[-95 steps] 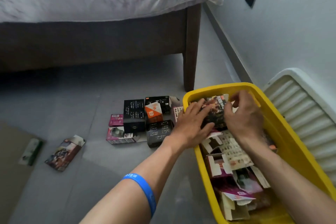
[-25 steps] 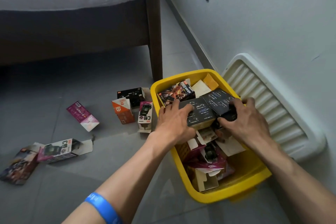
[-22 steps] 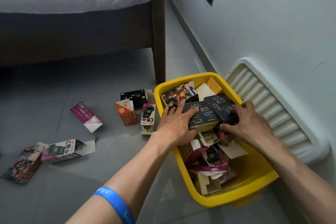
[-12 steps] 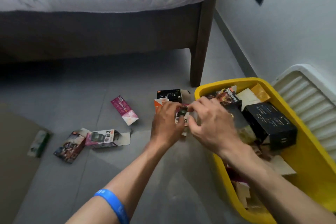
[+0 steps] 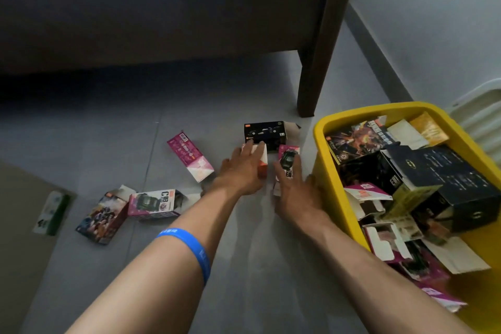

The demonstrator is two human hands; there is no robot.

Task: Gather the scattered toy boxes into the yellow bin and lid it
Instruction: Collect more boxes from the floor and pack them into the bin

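The yellow bin (image 5: 320, 141) stands at the right, piled with toy boxes, a large black box (image 5: 444, 179) on top. On the floor just left of it, my left hand (image 5: 240, 171) lies over an orange-and-white box (image 5: 262, 161), fingers along its left side. My right hand (image 5: 296, 188) presses the right side of a pink car box (image 5: 286, 158). The two boxes sit side by side between my hands. A small black box (image 5: 264, 131) stands just behind them. The ribbed white lid (image 5: 478, 110) leans on the wall behind the bin.
More boxes lie to the left: a pink one (image 5: 189, 154), a pink-and-white C18 box (image 5: 154, 202), a dark picture box (image 5: 101, 218), and a green one (image 5: 51, 211) on a brown mat. The bed leg (image 5: 314, 62) rises behind the boxes.
Both hands left the bin, where they had set down black boxes, and moved left to the floor. They now close on the orange box and the pink car box. The camera swung left.
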